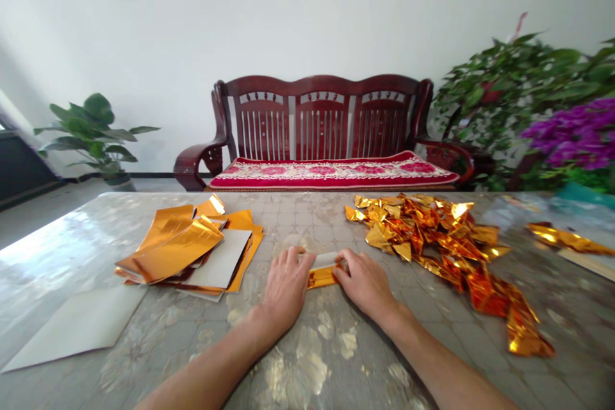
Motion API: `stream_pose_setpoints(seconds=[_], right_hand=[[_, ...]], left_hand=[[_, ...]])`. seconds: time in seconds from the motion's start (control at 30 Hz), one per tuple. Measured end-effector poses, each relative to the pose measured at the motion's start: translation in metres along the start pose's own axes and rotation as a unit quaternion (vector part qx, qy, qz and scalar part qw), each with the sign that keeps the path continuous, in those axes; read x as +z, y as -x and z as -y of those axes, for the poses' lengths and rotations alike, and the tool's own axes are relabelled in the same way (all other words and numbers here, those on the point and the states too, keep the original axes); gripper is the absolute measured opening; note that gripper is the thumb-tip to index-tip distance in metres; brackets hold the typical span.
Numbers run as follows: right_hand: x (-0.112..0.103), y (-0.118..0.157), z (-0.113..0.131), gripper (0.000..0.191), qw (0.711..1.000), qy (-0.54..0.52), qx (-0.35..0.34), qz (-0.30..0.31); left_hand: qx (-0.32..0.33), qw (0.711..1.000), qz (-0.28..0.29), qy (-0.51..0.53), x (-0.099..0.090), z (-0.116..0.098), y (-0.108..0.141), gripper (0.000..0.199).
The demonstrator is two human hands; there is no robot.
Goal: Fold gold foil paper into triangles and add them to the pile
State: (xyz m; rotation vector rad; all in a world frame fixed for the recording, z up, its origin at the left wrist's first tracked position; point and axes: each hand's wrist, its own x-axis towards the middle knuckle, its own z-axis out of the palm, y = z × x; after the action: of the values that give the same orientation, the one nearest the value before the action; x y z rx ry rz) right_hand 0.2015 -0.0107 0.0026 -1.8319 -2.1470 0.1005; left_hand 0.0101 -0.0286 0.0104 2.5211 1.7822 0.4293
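Between my two hands lies a small gold foil paper (323,278), partly folded, with a strip of its pale back showing along the far side. My left hand (287,278) is closed on its left end, thumb along the edge. At the right end, my right hand (362,278) pinches the same paper with curled fingers. To the left is a loose stack of flat gold foil sheets (180,240), some with the pale side up. On the right spreads a heap of folded gold foil pieces (432,230).
A pale sheet (77,323) lies flat at the table's left. Clear plastic and another folded foil piece (571,240) are at the far right. Beyond the patterned table (307,359) stands a wooden bench (321,115), with potted plants (98,134) and purple flowers (576,134) at the sides.
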Motion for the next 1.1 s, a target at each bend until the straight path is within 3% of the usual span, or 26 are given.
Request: stream_pose_setpoints(seconds=[0.1, 0.2, 0.3, 0.57, 0.8, 1.1], right_hand=[[0.001, 0.000, -0.001, 0.016, 1.000, -0.009, -0.003, 0.002], [0.001, 0.000, -0.002, 0.013, 1.000, -0.011, -0.011, -0.002], [0.001, 0.000, -0.001, 0.009, 1.000, -0.007, -0.015, -0.008], [0.000, 0.003, 0.004, 0.011, 0.998, 0.053, -0.036, -0.028], [0.011, 0.000, 0.016, 0.026, 0.996, 0.063, -0.047, -0.035], [0.015, -0.001, -0.008, 0.041, 0.995, 0.083, -0.051, -0.027]], left_hand=[[0.091, 0.996, 0.001, -0.011, 0.000, 0.001, -0.002, 0.034], [0.188, 0.981, 0.038, 0.003, -0.001, 0.001, -0.004, 0.022], [0.232, 0.970, 0.066, -0.005, -0.001, 0.001, -0.003, 0.021], [0.245, 0.966, 0.082, -0.010, 0.000, 0.002, 0.013, 0.048], [0.238, 0.970, 0.055, -0.001, -0.003, -0.003, 0.021, 0.050], [0.244, 0.966, 0.082, 0.013, -0.005, 0.022, 0.032, 0.053]])
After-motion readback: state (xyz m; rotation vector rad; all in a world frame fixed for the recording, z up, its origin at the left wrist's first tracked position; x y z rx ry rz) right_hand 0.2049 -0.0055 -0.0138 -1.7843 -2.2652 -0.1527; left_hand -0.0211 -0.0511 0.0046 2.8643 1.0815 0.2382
